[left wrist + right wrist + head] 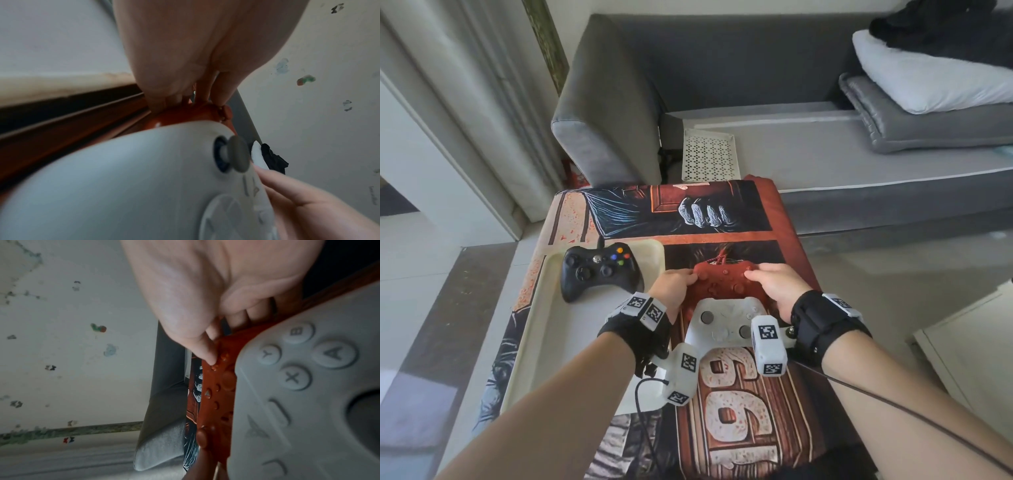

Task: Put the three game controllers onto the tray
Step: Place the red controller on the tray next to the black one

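Observation:
A black controller (599, 270) lies at the far end of the cream tray (541, 342) on the left. Right of the tray, a red controller (722, 282) sits on the printed cloth, with a white controller (724, 323) just in front of it. My left hand (673, 286) grips the red controller's left handle and my right hand (777, 287) grips its right handle. In the right wrist view my thumb presses the red controller (218, 386), beside the white controller (308, 402). The left wrist view shows the white controller (123, 186) close up and the red controller (185, 115) behind it.
A grey sofa (791, 144) stands beyond the cloth-covered table (739, 212). A white perforated tray (709, 154) lies on the sofa seat, with folded bedding (928, 102) at the right. A white box edge (969, 349) stands at the right.

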